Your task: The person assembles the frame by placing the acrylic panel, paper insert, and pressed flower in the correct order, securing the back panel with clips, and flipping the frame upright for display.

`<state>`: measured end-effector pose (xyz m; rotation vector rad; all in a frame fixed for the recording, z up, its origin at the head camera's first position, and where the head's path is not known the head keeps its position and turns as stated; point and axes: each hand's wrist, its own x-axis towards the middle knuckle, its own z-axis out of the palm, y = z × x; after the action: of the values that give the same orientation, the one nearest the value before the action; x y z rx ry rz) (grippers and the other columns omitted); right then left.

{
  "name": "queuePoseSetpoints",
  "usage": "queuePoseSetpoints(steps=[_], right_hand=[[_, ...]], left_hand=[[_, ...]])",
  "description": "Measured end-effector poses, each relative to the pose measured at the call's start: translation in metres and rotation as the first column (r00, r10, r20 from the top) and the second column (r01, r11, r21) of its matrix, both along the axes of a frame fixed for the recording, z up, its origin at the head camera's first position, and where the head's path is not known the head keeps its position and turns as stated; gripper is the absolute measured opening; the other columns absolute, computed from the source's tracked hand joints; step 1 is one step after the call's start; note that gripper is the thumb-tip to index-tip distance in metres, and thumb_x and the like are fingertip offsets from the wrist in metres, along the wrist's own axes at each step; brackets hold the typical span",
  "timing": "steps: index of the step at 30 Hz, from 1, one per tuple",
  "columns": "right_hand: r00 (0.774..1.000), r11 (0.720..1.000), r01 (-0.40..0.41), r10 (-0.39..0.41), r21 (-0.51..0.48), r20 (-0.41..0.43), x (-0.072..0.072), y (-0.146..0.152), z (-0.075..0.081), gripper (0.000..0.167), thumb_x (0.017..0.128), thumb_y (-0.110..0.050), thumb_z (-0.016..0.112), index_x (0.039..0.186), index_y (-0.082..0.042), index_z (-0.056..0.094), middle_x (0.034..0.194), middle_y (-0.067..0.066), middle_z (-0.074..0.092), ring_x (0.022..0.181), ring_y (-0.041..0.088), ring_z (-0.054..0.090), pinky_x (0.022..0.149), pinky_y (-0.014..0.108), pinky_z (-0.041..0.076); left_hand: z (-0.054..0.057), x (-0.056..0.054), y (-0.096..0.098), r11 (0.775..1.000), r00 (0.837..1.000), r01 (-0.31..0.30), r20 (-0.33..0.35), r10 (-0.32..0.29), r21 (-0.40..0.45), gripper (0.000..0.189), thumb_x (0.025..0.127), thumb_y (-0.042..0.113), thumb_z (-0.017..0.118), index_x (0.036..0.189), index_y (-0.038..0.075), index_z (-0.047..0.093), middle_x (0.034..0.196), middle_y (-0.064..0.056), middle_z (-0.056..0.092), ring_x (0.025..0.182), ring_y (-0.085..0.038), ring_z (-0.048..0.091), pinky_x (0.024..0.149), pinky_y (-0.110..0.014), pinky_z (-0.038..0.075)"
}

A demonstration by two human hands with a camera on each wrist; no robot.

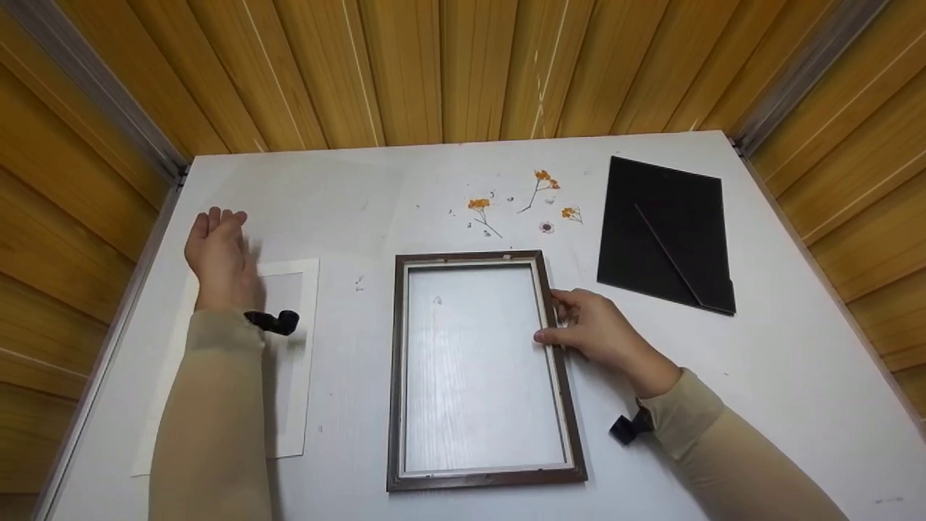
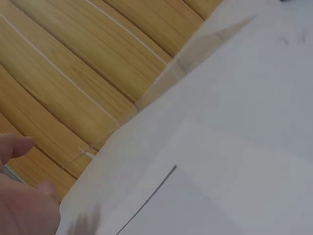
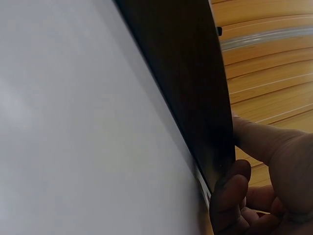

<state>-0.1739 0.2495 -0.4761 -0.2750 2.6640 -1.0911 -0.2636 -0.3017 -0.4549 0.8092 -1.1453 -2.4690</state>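
A brown wooden picture frame [image 1: 492, 479] with a pale inner lip stands in the middle of the white table. My right hand [image 1: 604, 333] grips its right side bar, thumb over the inner edge and fingers round the outside. The right wrist view shows the dark side of the bar [image 3: 183, 73] in those fingers. Over on the left, my left hand [image 1: 217, 250] is raised with bent fingers. In the left wrist view a clear sheet [image 2: 200, 51] runs out from between its thumb and finger. Below that arm lies a white bordered sheet [image 1: 307, 362].
Orange dried flowers [image 1: 479, 204] and a small pale flower [image 1: 547, 227] lie beyond the frame. A black backing board [image 1: 665, 217] with its stand leg lies at the right. Small crumbs dot the white table [image 1: 347, 210]. Wood-look panels [image 1: 405, 72] wall its far side.
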Motion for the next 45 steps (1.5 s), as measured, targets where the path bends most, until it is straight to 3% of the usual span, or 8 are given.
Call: queuePoseSetpoints(steps=[5,10,14,20,26,31,40,45], right_hand=[[1.000,1.000,0.003,-0.003,-0.002,0.009,0.001,0.002,0.000,0.089,0.089,-0.036,0.097,0.158,0.006,0.060,0.137,0.024,0.075,0.124,0.036,0.066,0.116,0.056,0.053],[1.000,1.000,-0.002,0.002,0.001,0.009,0.000,0.003,0.001,0.089,0.090,-0.037,0.097,0.160,0.005,0.059,0.138,0.024,0.075,0.126,0.036,0.065,0.116,0.056,0.052],[1.000,1.000,-0.002,0.002,0.000,0.006,0.001,0.002,0.000,0.090,0.090,-0.037,0.097,0.160,0.005,0.059,0.137,0.024,0.075,0.125,0.035,0.065,0.116,0.056,0.052],[1.000,1.000,-0.004,0.004,-0.003,0.014,0.002,0.001,0.001,0.091,0.090,-0.038,0.097,0.161,0.005,0.058,0.137,0.023,0.074,0.126,0.035,0.065,0.115,0.056,0.053],[1.000,0.999,0.000,0.001,-0.037,0.024,0.002,0.001,0.001,0.090,0.090,-0.033,0.098,0.160,0.007,0.058,0.124,0.017,0.070,0.092,0.021,0.071,0.092,0.037,0.061],[0.998,0.996,-0.003,0.009,-0.092,0.065,0.001,0.001,0.001,0.090,0.092,-0.027,0.097,0.162,0.008,0.054,0.122,0.018,0.066,0.065,0.011,0.068,0.063,0.026,0.060],[1.000,0.999,-0.008,0.009,-0.037,0.008,0.003,0.000,0.005,0.083,0.095,-0.027,0.094,0.163,0.003,0.056,0.125,0.018,0.070,0.070,0.007,0.070,0.071,0.023,0.059],[0.994,0.996,-0.036,0.043,-0.076,0.097,0.008,0.001,0.013,0.084,0.100,-0.019,0.085,0.171,0.000,0.044,0.127,0.018,0.069,0.076,0.011,0.075,0.070,0.027,0.064]], left_hand=[[-0.005,-0.002,0.016,0.997,0.993,-0.008,-0.117,0.018,0.082,0.099,0.103,-0.011,0.071,0.179,0.036,0.029,0.185,0.021,0.023,0.171,-0.004,0.028,0.137,-0.020,0.031],[-0.008,0.000,0.031,0.992,0.986,0.081,-0.151,-0.066,0.094,0.114,0.102,-0.008,0.074,0.173,0.065,0.022,0.188,0.023,0.014,0.177,-0.017,0.017,0.138,-0.043,0.041],[-0.010,0.001,0.041,0.981,0.977,0.117,-0.194,-0.087,0.152,0.123,0.103,-0.009,0.073,0.169,0.074,0.011,0.189,0.018,0.014,0.176,-0.028,0.027,0.134,-0.059,0.044],[-0.013,-0.002,0.051,0.975,0.980,0.071,-0.195,-0.030,0.208,0.126,0.105,-0.009,0.070,0.175,0.062,-0.006,0.189,0.020,0.018,0.166,-0.023,0.046,0.128,-0.046,0.053],[-0.014,-0.005,0.056,0.980,0.980,0.008,-0.197,0.032,0.199,0.102,0.107,-0.014,0.059,0.184,0.030,0.008,0.190,0.012,0.013,0.171,-0.011,0.032,0.129,-0.020,0.045],[-0.015,-0.001,0.062,0.982,0.979,0.069,-0.204,-0.032,0.175,0.111,0.107,-0.013,0.062,0.180,0.052,0.009,0.191,0.009,0.010,0.172,-0.022,0.034,0.130,-0.039,0.051],[-0.019,0.005,0.068,0.985,0.982,0.138,-0.145,-0.122,0.106,0.108,0.115,-0.003,0.054,0.173,0.069,-0.002,0.191,0.003,0.018,0.162,-0.030,0.055,0.115,-0.045,0.062],[-0.016,0.011,0.069,0.990,0.982,0.140,-0.134,-0.135,0.033,0.107,0.115,-0.007,0.050,0.173,0.069,0.002,0.188,0.000,0.025,0.161,-0.032,0.055,0.113,-0.043,0.064]])
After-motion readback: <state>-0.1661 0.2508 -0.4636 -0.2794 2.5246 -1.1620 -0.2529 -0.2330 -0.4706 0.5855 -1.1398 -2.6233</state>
